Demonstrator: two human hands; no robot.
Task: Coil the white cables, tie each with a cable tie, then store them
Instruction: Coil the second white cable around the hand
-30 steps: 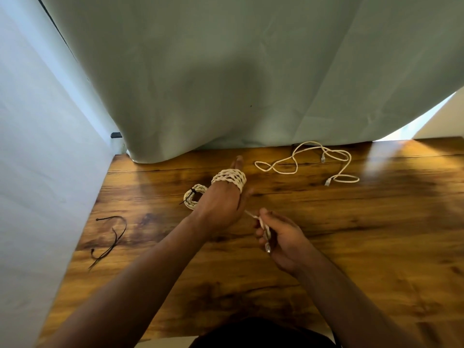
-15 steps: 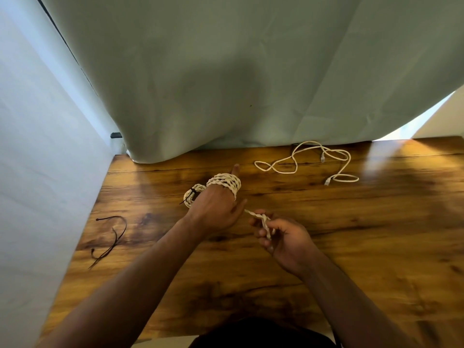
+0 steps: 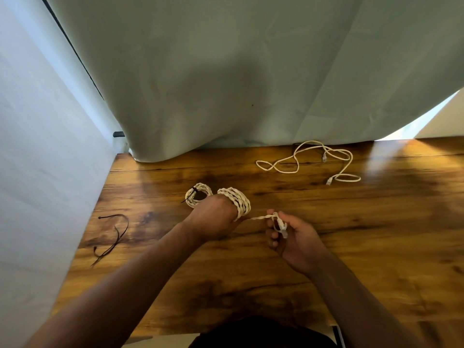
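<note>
White cable (image 3: 236, 200) wound round left hand (image 3: 213, 218) fingers, mid table (image 3: 376, 247); finger curl hidden, cannot tell. Right hand (image 3: 295, 238), at its 3 o'clock, pinches cable tail. Tied coil (image 3: 198, 194) at 11 o'clock, just beside. Loose cable (image 3: 313, 159) at 1 o'clock, well apart. Black cable ties (image 3: 113, 237) at 9 o'clock.

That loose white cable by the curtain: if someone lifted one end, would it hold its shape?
Probably not: the loose white cable lies in slack, wandering loops on the table, so it looks limp. Being thin, it is likely light. Its loops cross one another, so it may tangle as it trails.
</note>
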